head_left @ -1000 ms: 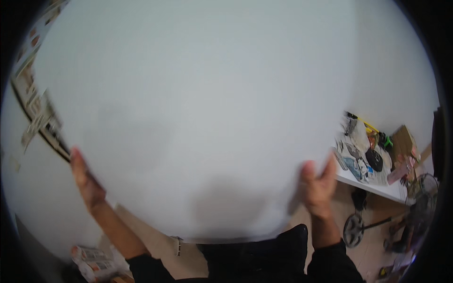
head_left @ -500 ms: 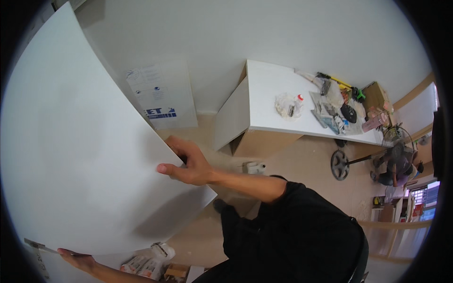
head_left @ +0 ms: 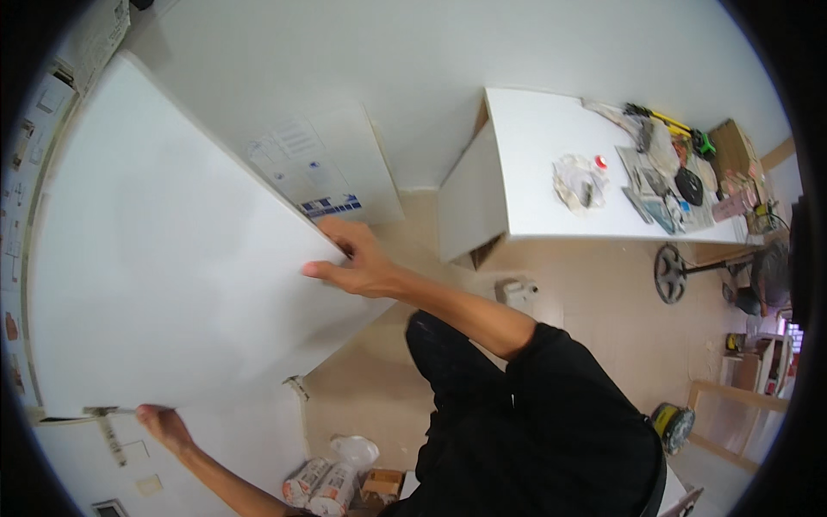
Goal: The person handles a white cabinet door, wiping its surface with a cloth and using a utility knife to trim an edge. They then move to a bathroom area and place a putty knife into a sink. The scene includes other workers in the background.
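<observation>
White panel, large and flat, fills the left part of the view, its upper corner near the wall and its right edge slanting down toward the person. As far as it can be judged, the lifting is done, since both hands are on the panel, while letting go is not; whether it is fastened anywhere along its far left side cannot be told. The right hand has the right edge clasped between thumb and fingers, the thumb spread on the near face and the fingers passing behind, so their tips are hidden. The left hand meets the lower edge near its left end, just beside a small grey metal bracket; how tightly it is closed there cannot be made out. Past the right edge, a printed white board leans against the wall, and a white-topped workbench carries assorted clutter, with a plastic jug on the floor near it.
</observation>
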{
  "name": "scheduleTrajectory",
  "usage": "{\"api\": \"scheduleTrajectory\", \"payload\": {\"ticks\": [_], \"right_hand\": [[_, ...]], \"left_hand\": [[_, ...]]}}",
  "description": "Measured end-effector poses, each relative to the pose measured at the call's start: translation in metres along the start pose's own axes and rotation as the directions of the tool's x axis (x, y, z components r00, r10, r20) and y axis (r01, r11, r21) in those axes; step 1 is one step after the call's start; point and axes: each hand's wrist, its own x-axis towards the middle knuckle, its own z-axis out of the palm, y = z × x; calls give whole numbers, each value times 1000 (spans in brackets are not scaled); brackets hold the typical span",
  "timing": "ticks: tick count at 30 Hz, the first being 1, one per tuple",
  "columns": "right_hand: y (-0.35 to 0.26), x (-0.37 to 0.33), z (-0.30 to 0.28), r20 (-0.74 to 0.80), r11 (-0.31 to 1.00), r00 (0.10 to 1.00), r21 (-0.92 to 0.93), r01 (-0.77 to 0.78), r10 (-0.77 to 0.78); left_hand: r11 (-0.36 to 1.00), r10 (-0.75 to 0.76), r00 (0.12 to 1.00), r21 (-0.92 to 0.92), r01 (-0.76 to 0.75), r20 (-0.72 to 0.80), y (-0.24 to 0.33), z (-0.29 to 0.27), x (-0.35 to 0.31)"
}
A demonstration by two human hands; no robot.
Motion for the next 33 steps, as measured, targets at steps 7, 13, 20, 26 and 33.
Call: {"api": "scheduleTrajectory", "payload": {"ticks": [7,13,20,26,33], "right_hand": [[174,25,-84,82,886,996,-460,56,-20],[327,30,-144,-55,852,919,-358,-382,390],[472,18,-181,-185,634,796,-514,-578,576],[542,21,-200,-247,578,750,-506,-640,613],[568,39,-197,-262,540,713,-500,-677,651]], "left_hand": [[676,-126,971,698,234,-204,-224,12,52],[852,-397,918,375,364,10,-408,112,106],[635,-692,681,652,415,240,-576,144,179],[779,-614,637,487,396,465,-706,140,227],[844,-505,559,238,481,658,-809,137,261]]}}
